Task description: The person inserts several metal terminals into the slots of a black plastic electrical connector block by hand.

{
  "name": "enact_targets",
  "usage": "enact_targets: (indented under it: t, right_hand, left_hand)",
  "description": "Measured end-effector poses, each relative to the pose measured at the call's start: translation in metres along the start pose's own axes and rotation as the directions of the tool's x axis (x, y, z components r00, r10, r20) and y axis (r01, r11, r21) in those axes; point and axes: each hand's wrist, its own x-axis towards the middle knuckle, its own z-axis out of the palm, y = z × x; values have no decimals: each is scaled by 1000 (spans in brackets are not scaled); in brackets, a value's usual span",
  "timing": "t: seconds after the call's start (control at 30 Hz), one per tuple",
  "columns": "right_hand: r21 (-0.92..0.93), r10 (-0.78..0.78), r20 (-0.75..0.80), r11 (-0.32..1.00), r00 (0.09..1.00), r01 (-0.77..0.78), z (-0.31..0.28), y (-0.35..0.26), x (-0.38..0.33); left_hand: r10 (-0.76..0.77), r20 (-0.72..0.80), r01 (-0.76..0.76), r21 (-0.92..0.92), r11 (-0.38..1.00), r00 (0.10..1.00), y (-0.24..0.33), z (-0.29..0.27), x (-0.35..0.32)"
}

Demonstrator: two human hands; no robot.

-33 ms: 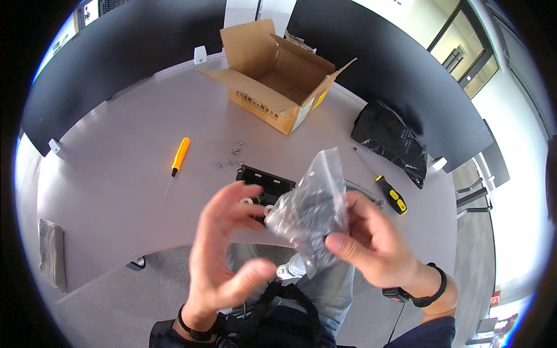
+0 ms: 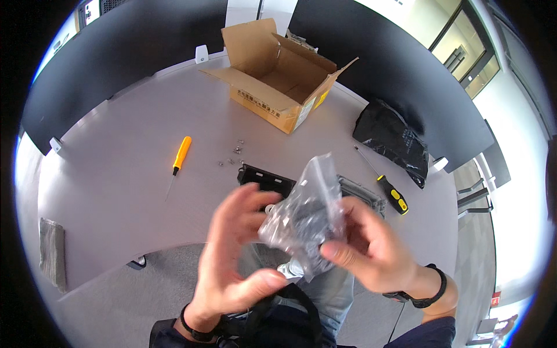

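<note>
Bag (image 2: 307, 214): frame centre; long axis near vertical, narrow corner pointing up.
Right hand (image 2: 377, 249): fingers grasping bag's right side.
Left hand (image 2: 223, 258): fingers spread, released.

The right hand (image 2: 380, 255) pinches a clear bag (image 2: 306, 217) beside the left hand (image 2: 226, 255).

We wear dark navy sleeves (image 2: 426, 334); black wristbands (image 2: 427, 302) at seven and four o'clock; pale blue jeans (image 2: 336, 296), black strap (image 2: 306, 298) near six.
</note>
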Motion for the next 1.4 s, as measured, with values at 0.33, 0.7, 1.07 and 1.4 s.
enact_targets:
  t: [0.33, 0.7, 1.07, 1.4]
  right_hand:
    - [-511, -125, 50, 849, 991, 133, 2, 2, -18]
    - [-325, 4, 128, 945, 992, 38, 12, 31, -57]
    - [-240, -131, -56, 964, 990, 114, 22, 50, -62]
    - [-96, -116, 51, 988, 992, 121, 8, 60, -74]
  left_hand:
    - [-281, 207, 298, -56, 953, 937, -13, -3, -18]
    - [-353, 406, 375, 27, 927, 843, -38, -12, -24]
    - [-258, 500, -52, 524, 850, 827, -9, 15, -20]
    - [-221, 630, 104, 218, 970, 744, -25, 19, -28]
